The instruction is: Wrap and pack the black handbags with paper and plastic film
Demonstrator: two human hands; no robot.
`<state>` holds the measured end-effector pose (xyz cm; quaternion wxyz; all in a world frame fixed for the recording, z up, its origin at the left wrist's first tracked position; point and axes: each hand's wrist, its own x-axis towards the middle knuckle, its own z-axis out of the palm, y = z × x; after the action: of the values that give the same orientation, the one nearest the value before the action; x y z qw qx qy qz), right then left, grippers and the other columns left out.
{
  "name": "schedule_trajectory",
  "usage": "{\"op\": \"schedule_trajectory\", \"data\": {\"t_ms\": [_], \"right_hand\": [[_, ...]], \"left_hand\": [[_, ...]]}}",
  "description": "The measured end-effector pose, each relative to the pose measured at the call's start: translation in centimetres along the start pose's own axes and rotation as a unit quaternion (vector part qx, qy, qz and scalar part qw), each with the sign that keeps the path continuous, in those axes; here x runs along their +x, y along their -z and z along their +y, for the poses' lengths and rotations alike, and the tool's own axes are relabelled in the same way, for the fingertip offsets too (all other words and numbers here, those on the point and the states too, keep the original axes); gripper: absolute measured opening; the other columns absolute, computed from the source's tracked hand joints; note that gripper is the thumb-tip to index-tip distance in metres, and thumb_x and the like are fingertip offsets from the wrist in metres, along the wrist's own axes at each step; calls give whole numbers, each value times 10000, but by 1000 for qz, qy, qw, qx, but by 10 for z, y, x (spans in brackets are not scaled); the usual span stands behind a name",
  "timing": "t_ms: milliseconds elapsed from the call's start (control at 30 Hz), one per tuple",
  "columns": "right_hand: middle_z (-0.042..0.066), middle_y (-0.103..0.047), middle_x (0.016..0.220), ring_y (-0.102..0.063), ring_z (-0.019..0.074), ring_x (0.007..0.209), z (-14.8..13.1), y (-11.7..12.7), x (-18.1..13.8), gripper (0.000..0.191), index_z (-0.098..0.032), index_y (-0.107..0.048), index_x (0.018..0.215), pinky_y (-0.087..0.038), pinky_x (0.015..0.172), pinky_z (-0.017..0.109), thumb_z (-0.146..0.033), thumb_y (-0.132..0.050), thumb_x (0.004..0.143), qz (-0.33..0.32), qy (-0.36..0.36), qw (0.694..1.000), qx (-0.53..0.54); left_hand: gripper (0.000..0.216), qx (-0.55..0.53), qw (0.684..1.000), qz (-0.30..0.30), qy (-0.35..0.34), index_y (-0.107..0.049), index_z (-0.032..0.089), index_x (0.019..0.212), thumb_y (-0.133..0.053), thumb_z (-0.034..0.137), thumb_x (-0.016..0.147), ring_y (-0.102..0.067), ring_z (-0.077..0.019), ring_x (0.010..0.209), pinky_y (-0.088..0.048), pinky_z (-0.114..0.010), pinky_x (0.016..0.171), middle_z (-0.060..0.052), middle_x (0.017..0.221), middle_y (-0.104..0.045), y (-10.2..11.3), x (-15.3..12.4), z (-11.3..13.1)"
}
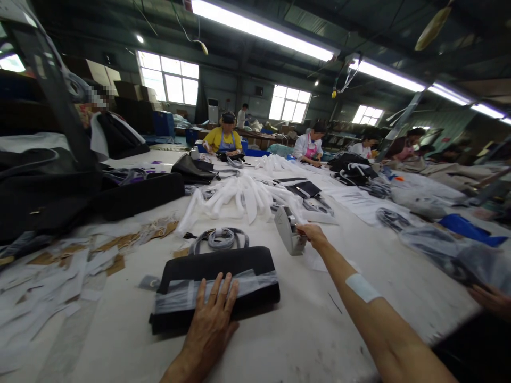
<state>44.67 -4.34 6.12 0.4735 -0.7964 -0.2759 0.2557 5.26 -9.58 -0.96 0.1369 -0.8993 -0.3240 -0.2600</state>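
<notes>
My left hand [213, 319] lies flat on a black bag [219, 261], fingers spread. A translucent, wrinkled strip [175, 297] runs across the bag's front, partly under those fingers. Grey-wrapped handles [221, 238] stick out behind the bag, one coiled in plastic. Farther out to the right, my right hand [314, 235] has its fingers closed at a grey tape dispenser [288, 234] standing on the table. The fingertips are partly hidden against the dispenser, so whether they also pinch a tape end is unclear. A pale patch [362, 287] is on my right forearm.
White foam strips [239, 197] are heaped behind the bag. Paper scraps [67, 276] cover the table's left side, near more black bags [139, 197]. Plastic-wrapped pieces [451, 255] lie at right, where another person's hand [491, 300] shows. Several people work across the table.
</notes>
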Motion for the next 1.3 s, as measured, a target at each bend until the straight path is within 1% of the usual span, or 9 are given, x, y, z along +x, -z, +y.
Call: {"op": "schedule_trajectory", "data": {"t_ms": [133, 267, 433, 667, 800, 933, 1033, 1167, 1300], "right_hand": [[35, -657, 971, -639, 148, 787, -1, 1, -8, 231, -136, -630, 1018, -559, 686, 309, -349, -618, 928, 39, 25, 998, 41], [-16, -645, 774, -613, 115, 656, 6, 13, -27, 236, -131, -638, 843, -527, 614, 262, -356, -637, 914, 84, 53, 992, 76], [-56, -596, 623, -541, 76, 504, 31, 22, -51, 225, -134, -613, 748, -469, 518, 213, -301, -673, 887, 79, 11, 992, 95], [-55, -609, 644, -541, 80, 509, 59, 21, -53, 194, -143, -603, 757, -462, 537, 222, -275, -652, 890, 67, -48, 996, 30], [-36, -557, 456, -496, 125, 437, 58, 35, -64, 227, -177, -592, 559, -386, 477, 254, -270, -713, 726, 53, -30, 997, -47], [24, -618, 514, -518, 147, 478, 38, 31, -92, 246, -182, -614, 552, -406, 510, 280, -407, -676, 630, -15, 18, 997, -72], [34, -671, 635, -551, 136, 561, 8, 5, -119, 341, -163, -679, 688, -431, 570, 263, -500, -668, 638, -131, 68, 986, -78], [21, -678, 628, -562, 125, 583, -28, -42, -153, 327, -174, -683, 678, -428, 569, 232, -501, -679, 682, -299, 105, 940, -128], [5, -659, 558, -523, 111, 504, -33, -70, -171, 257, -184, -650, 614, -364, 478, 219, -424, -666, 703, -355, 121, 900, -224]], "left_hand": [[756, -2, 1000, -3, -1, -479, 223, 1397, -555, 694, 810, -407, -313, 1349, 16, -526, 1197, -102, 1449, -486, -1, -1, 0], [795, -8, 1000, -18, 1, -450, 221, 1419, -578, 697, 794, -371, -320, 1373, 22, -537, 1195, -105, 1477, -449, -1, -3, 0], [806, -22, 998, -60, 7, -390, 221, 1456, -619, 639, 805, -313, -336, 1406, -45, -594, 1180, -119, 1515, -384, 4, -4, 2], [865, -44, 990, -134, 13, -288, 222, 1497, -682, 551, 801, -264, -359, 1426, -191, -668, 1130, -139, 1542, -329, 14, 2, 5], [867, -52, 989, -139, 17, -276, 217, 1498, -687, 536, 804, -255, -371, 1426, -200, -686, 1119, -152, 1545, -319, 14, 2, 6], [841, -61, 989, -135, 7, -271, 218, 1498, -665, 532, 825, -251, -383, 1425, -200, -696, 1112, -165, 1548, -307, 12, 1, 6], [838, -61, 989, -136, 8, -271, 219, 1498, -667, 526, 826, -251, -386, 1424, -193, -699, 1112, -170, 1547, -306, 11, 1, 5], [836, -54, 990, -134, 6, -266, 218, 1501, -670, 507, 828, -260, -383, 1420, -196, -694, 1112, -169, 1543, -317, 9, 0, 4], [819, -46, 990, -130, -1, -247, 213, 1507, -638, 508, 851, -262, -389, 1417, -202, -701, 1101, -174, 1545, -308, 7, -1, 4]]}}
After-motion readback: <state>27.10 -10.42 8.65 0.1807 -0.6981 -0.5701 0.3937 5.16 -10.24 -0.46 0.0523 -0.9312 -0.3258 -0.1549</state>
